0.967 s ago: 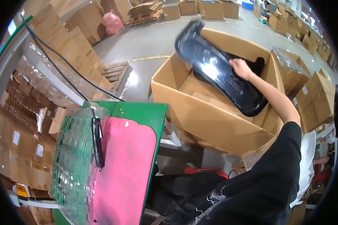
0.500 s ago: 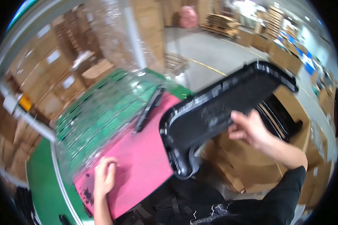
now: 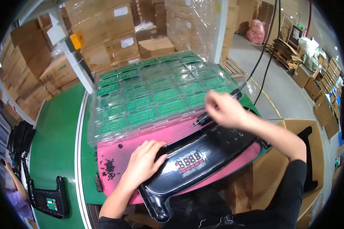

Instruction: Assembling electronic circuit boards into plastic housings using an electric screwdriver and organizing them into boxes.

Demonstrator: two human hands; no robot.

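A glossy black plastic cover (image 3: pixel 202 156) with a row of digit-shaped cutouts lies face up across the pink mat (image 3: pixel 118 168). At its left end my left hand (image 3: pixel 143 162) grips the far edge, thumb on top and fingers over the rim. My right hand (image 3: pixel 227 110), smeared by motion with its fingers curled, is above the cover's far side. Under and beside that hand lies a black corded electric screwdriver (image 3: pixel 205 119), its tip pointing left. Whether the hand touches the screwdriver is hidden.
Clear trays of green circuit boards (image 3: pixel 141 115) sit beyond the mat. Small black screws (image 3: pixel 109 168) are scattered at left. An open carton (image 3: pixel 267 175) stands at right. On the green belt (image 3: pixel 59 141) rests another black housing (image 3: pixel 61 198), near a co-worker's arm (image 3: pixel 17 179).
The black cover has come down from the air onto the mat and turned face up. My left hand has taken its edge; my right has moved to the screwdriver. The view has swung left.
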